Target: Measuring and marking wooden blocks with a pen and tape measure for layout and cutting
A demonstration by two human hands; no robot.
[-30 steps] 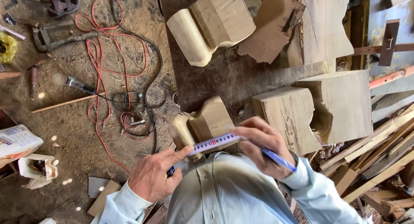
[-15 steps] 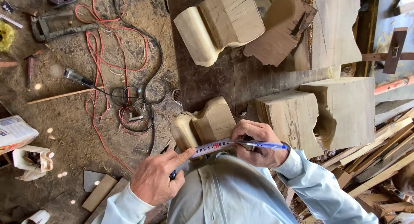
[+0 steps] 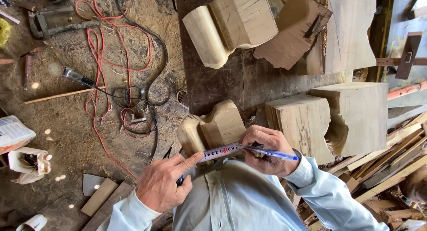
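Note:
A carved wooden block (image 3: 212, 129) with a rounded end lies on the dark workbench (image 3: 213, 82) close to my body. A measuring tape (image 3: 219, 152) is stretched across its near edge. My left hand (image 3: 163, 185) pins the tape's left part with the forefinger and holds a dark object underneath. My right hand (image 3: 264, 148) presses the tape's right part onto the block and holds a blue pen (image 3: 271, 153) that points right.
A larger carved block (image 3: 231, 24), a flat cut board (image 3: 299, 31) and two squared blocks (image 3: 331, 120) lie on the bench. Red and black cables (image 3: 120, 71) and a clamp (image 3: 53, 21) lie on the sawdust floor at left. Wood offcuts (image 3: 391, 168) pile at right.
The view has shifted slightly. Both hands have settled lower on the small block, with the tape now pressed flat against its near edge.

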